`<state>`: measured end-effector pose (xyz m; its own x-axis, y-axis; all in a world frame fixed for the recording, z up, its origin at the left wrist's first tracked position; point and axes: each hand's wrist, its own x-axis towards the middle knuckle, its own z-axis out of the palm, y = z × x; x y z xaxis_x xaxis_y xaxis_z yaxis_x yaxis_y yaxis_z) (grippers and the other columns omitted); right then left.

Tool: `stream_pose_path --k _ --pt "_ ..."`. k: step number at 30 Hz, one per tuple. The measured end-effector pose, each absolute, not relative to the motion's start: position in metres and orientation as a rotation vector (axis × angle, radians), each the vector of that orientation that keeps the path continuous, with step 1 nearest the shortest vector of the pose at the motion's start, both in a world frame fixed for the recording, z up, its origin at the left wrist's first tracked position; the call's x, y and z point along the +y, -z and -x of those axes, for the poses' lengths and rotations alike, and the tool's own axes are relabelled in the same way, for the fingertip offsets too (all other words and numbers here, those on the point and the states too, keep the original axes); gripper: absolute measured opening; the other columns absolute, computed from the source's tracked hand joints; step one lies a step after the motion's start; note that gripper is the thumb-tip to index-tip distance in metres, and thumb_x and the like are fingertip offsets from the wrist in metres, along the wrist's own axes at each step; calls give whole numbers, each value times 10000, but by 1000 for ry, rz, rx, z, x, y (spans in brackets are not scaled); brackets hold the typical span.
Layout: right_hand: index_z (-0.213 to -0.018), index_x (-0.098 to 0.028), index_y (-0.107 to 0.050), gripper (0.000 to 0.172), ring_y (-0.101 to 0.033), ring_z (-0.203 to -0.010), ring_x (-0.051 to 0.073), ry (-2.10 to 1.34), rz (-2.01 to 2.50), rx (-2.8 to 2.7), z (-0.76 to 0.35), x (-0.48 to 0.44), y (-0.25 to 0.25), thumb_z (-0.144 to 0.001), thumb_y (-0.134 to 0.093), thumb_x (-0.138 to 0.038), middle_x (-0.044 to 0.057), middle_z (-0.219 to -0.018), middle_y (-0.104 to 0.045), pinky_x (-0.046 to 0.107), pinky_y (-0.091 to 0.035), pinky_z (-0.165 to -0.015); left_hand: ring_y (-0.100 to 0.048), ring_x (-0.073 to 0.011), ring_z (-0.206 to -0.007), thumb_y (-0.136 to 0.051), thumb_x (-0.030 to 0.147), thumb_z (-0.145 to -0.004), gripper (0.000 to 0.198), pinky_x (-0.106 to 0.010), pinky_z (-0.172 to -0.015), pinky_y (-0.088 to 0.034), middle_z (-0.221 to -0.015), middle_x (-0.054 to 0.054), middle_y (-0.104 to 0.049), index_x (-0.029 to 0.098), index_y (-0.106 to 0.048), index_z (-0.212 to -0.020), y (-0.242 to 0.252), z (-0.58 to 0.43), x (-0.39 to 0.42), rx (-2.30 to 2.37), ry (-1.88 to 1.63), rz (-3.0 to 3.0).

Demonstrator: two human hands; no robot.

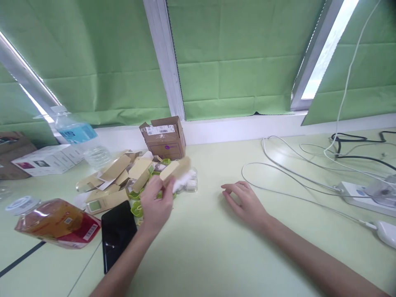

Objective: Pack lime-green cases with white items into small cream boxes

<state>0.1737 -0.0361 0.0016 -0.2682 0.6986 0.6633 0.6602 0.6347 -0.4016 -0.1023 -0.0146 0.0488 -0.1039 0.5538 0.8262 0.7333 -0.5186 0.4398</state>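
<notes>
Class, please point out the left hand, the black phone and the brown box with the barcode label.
Left hand (pixel 156 208): head view, back of the hand.
Black phone (pixel 118 231): head view, middle of its dark face.
Brown box (pixel 161 150): head view, front panel below the label.

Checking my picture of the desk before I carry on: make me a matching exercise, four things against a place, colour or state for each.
1. Left hand
2. Right hand
3. Phone
4. Brown box

A. Black, beside the red-labelled bottle
B. Near the low white wall
C. Nothing visible in its grasp
D. Holding a tan carton

Pairs: 1-D, 2-C, 3-A, 4-B
</notes>
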Motion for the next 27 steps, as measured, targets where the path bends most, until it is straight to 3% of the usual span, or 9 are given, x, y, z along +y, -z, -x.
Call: stream_pose_path --k 1,3,6,9,13,16,20,24,27 --pt "-1118 -234 -610 170 -703 -809 194 -61 1067 -1987 -174 -35 -1 -1016 -481 -192 26 -883 -756 413 -504 -876 -619 -189 -688 -647 260 -899 129 -334 -691 -502 -747 -31 -714 195 -759 -906 -55 113 -12 -1361 1605 1923" --pt "-1074 -235 -620 170 -702 -815 196 -63 1058 -1999 -175 -34 0 -1012 -473 -174 29 -900 -760 424 -501 -880 -667 -246 -832 -593 189 -905 261 -418 -839 -497 -946 -64 -765 219 -755 -1108 -65 136 -5 -1278 1482 1821" --pt "-1036 -235 -623 176 -696 -817 198 -61 1047 -2030 -174 -32 1 -1007 -466 -160 28 -884 -753 441 -495 -896 -629 -329 -1063 -527 144 -913 405 -524 -990 -412 -1220 -106 -729 226 -704 -1269 -69 164 4 -1379 1316 1675" --pt "-1030 -232 -621 178 -694 -834 199 -63 1048 -2050 -174 -31 3 -1005 -462 -156 31 -889 -745 452 -489 -912 -512 -405 -1239 -501 188 -932 418 -599 -1042 -335 -1325 -151 -664 190 -667 -1316 -63 180 13 -1660 1138 1613" --pt "-1023 -232 -623 182 -695 -860 203 -70 1060 -2074 -175 -30 3 -1010 -453 -168 46 -911 -743 464 -488 -936 -454 -461 -1289 -488 254 -935 524 -664 -1020 -323 -1390 -218 -590 137 -524 -1445 -52 182 20 -1891 1031 1574" --pt "-1026 -230 -629 194 -691 -850 198 -87 1059 -2087 -175 -30 3 -1014 -445 -171 47 -914 -740 473 -484 -965 -419 -482 -1339 -487 318 -946 638 -675 -1039 -320 -1508 -264 -468 95 -377 -1533 -50 173 21 -1926 1020 1559" --pt "-1025 -224 -635 208 -685 -833 194 -96 1048 -2085 -175 -29 3 -1017 -434 -171 50 -906 -733 478 -483 -975 -312 -467 -1458 -493 375 -973 650 -678 -1129 -246 -1626 -258 -288 112 -345 -1549 -53 152 16 -1781 1024 1676" --pt "-1093 -225 -637 220 -684 -921 215 -128 1026 -2088 -172 -30 4 -1011 -440 -170 72 -967 -731 471 -495 -961 -338 -431 -1474 -574 359 -965 615 -653 -1160 -290 -1639 -195 -307 209 -381 -1529 -51 110 -2 -1467 1155 2025" --pt "-1227 -220 -617 269 -659 -1084 239 -156 1026 -2124 -168 -31 5 -997 -480 -199 106 -1147 -715 468 -500 -992 -310 -384 -1512 -598 317 -961 643 -624 -1213 -265 -1636 -159 -334 266 -346 -1550 -42 70 -23 -1233 1191 2338"
